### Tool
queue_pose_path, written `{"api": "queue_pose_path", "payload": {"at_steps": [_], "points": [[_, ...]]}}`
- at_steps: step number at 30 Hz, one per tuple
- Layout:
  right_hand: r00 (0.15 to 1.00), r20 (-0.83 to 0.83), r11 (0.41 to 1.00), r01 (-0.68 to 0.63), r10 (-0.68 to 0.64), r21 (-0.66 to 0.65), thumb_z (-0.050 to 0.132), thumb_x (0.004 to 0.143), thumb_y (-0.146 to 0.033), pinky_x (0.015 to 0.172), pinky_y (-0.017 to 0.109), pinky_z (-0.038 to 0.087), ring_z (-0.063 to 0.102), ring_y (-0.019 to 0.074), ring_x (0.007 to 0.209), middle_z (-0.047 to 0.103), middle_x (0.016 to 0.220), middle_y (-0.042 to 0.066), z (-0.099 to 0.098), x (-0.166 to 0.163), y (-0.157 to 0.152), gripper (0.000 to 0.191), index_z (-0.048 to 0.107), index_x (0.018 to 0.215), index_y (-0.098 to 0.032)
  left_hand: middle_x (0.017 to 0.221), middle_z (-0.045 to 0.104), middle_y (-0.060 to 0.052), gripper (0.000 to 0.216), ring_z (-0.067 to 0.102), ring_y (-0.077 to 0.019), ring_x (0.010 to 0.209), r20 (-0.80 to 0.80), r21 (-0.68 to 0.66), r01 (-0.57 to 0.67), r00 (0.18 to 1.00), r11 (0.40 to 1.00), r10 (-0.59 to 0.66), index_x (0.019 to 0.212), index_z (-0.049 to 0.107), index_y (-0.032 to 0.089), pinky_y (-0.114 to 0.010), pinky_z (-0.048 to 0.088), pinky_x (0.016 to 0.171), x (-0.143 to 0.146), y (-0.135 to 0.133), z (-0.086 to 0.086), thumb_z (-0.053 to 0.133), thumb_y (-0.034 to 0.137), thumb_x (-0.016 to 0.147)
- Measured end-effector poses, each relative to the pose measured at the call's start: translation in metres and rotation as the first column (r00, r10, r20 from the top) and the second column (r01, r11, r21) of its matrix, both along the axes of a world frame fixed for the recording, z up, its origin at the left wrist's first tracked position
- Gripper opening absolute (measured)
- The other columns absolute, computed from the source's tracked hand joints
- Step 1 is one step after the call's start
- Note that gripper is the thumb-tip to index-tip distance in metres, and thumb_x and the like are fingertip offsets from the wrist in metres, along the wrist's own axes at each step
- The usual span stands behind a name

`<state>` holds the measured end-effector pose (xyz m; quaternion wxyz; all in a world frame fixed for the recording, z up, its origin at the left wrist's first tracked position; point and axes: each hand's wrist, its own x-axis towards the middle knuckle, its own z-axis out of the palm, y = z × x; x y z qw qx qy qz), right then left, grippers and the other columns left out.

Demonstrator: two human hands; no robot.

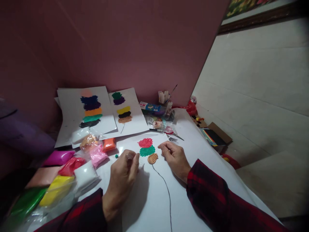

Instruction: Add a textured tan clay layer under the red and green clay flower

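A white sheet of paper [145, 199] lies in front of me, bearing a ridged red clay patch [145, 142], a green clay patch [147, 151] below it and a rounded light-brown clay piece [153, 158] with grooves. From the brown piece a dark drawn line [166, 183] runs down the page. My left hand [124, 178] is closed in a pinch left of the clay; something clear may be between the fingers, but I cannot make it out. On the other side, my right hand [173, 158] pinches with thumb and forefinger near the brown piece; what it holds is too small to name.
Bagged coloured clay, including a yellow pack [56, 190] and a white pack [85, 175], crowds the left side. Sheets with coloured bands [90, 111] lean against the pink wall. Scissors [176, 135] and a blue box [151, 107] lie behind. A cardboard box [217, 135] stands beyond the table's right edge.
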<state>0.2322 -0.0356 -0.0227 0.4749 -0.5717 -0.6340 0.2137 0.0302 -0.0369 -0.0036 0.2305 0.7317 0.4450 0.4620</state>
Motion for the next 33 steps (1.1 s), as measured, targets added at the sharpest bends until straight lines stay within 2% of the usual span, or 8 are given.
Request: {"api": "queue_pose_path", "payload": {"at_steps": [3,5,10,12,18,22,28,33], "points": [[1.0,0.007,1.0,0.001,-0.001,-0.006,0.048,0.092,-0.03,0.053,0.022,0.04,0.052,0.0114,0.058,0.055,0.065,-0.001,0.001,0.0,0.0,0.021,0.061,0.08,-0.018,0.062,0.059,0.001,0.012,0.054,-0.0099,0.051,-0.158,0.075,0.04,0.987,0.996,-0.027,0.079,0.057,0.018,-0.023,0.042,0.051,-0.003,0.002,-0.001,0.05,0.022,0.088],[1.0,0.005,1.0,0.001,-0.001,-0.017,0.049,0.092,-0.03,0.052,0.022,0.04,0.051,0.011,0.057,0.055,0.065,-0.001,0.001,0.0,-0.001,0.021,0.061,0.08,-0.018,0.063,0.06,0.001,0.013,0.053,-0.0099,0.051,-0.201,0.056,0.07,0.978,0.996,-0.058,0.078,0.058,0.017,-0.022,0.041,0.051,-0.004,0.002,0.001,0.05,0.022,0.088],[1.0,0.003,1.0,-0.004,0.004,-0.027,0.047,0.093,-0.031,0.054,0.022,0.04,0.052,0.0118,0.059,0.056,0.065,-0.001,0.0,0.0,0.0,0.022,0.062,0.081,-0.018,0.057,0.055,0.004,0.013,0.049,-0.0083,0.045,-0.019,-0.025,-0.003,1.0,1.0,0.003,0.079,0.054,0.018,-0.02,0.039,0.046,0.001,0.003,0.001,0.051,0.027,0.089],[1.0,0.005,1.0,0.0,0.0,-0.028,0.047,0.092,-0.03,0.054,0.022,0.04,0.052,0.0119,0.059,0.056,0.064,-0.001,0.001,-0.001,0.0,0.022,0.062,0.08,-0.018,0.058,0.054,0.004,0.014,0.049,-0.008,0.045,0.007,-0.051,0.017,1.0,0.999,-0.016,0.077,0.053,0.019,-0.02,0.039,0.045,0.006,0.006,-0.002,0.051,0.028,0.089],[0.996,0.09,0.999,-0.001,0.004,-0.036,0.047,0.092,-0.03,0.055,0.022,0.037,0.05,0.012,0.058,0.056,0.063,-0.001,0.004,-0.003,0.0,0.025,0.061,0.075,-0.019,0.06,0.051,0.005,0.016,0.047,-0.0076,0.045,-0.011,-0.059,0.055,0.998,0.997,-0.056,0.076,0.051,0.019,-0.02,0.037,0.045,0.018,0.011,-0.009,0.051,0.028,0.089],[0.99,0.138,0.999,0.0,0.006,-0.048,0.047,0.093,-0.031,0.056,0.022,0.037,0.05,0.0122,0.06,0.057,0.064,-0.001,0.004,-0.003,-0.001,0.026,0.06,0.073,-0.02,0.06,0.053,0.004,0.015,0.048,-0.0083,0.047,-0.079,-0.048,0.061,0.995,0.997,-0.065,0.076,0.051,0.019,-0.02,0.038,0.047,0.02,0.013,-0.008,0.05,0.027,0.089],[0.993,0.116,0.998,0.001,0.006,-0.056,0.047,0.093,-0.032,0.055,0.022,0.037,0.051,0.0126,0.06,0.057,0.064,-0.001,0.003,-0.002,0.0,0.026,0.061,0.075,-0.02,0.059,0.057,0.004,0.014,0.051,-0.0094,0.048,-0.144,-0.029,0.049,0.988,0.998,-0.052,0.076,0.053,0.019,-0.021,0.039,0.048,0.02,0.014,-0.01,0.05,0.026,0.088],[0.994,0.113,0.999,0.001,0.005,-0.047,0.046,0.092,-0.03,0.055,0.022,0.037,0.049,0.0121,0.058,0.056,0.062,-0.001,0.004,-0.003,0.0,0.027,0.059,0.071,-0.019,0.065,0.066,0.0,0.01,0.058,-0.0114,0.054,-0.161,-0.061,0.1,0.981,0.993,-0.109,0.083,0.059,0.018,-0.022,0.044,0.052,0.019,0.014,-0.01,0.051,0.022,0.086]]}}
